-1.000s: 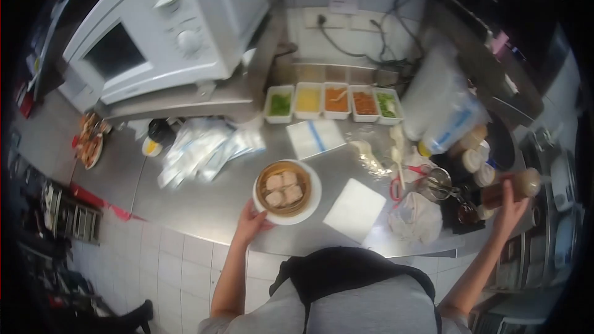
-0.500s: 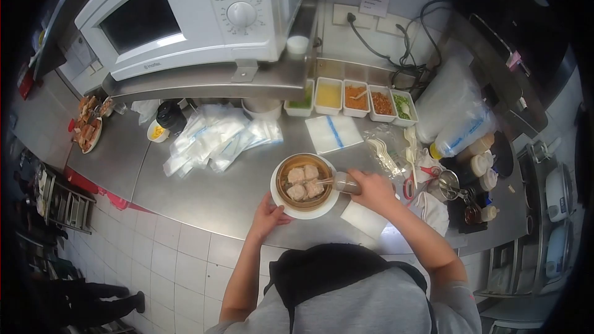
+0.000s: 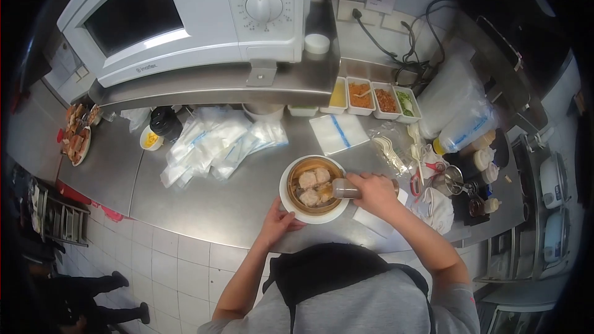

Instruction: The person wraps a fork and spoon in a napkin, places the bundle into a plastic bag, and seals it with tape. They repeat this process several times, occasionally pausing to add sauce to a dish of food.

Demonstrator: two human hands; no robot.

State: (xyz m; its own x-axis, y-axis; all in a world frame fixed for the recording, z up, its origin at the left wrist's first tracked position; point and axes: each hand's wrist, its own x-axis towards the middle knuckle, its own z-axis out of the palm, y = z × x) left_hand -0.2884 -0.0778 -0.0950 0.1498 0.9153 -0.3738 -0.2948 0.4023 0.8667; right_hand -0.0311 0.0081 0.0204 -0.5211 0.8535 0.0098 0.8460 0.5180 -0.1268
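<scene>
The main risk, as I judge it, is too much sauce landing in one spot or over the edge, if the right hand [image 3: 374, 195] squeezes hard or tips the bottle [image 3: 345, 189] steeply. A low nozzle might also nudge or mark the dumplings [image 3: 309, 197], and a lift or tug by the left hand [image 3: 277, 225] could tilt the plate [image 3: 285, 196] and slide the round steamer basket [image 3: 309, 211] on it. The right hand is closed around the bottle, which lies aslant over the basket's right side; the left has its fingers narrowed on the plate's near-left rim. The plate stands on the steel desk [image 3: 185, 210], near the front edge, with the basket upright on it. Inside, the dumplings look pale, plump and lumpy, set close together, and the one nearest the bottle shows a brownish, shiny patch. The nozzle is too blurred to tell whether it touches the food.
</scene>
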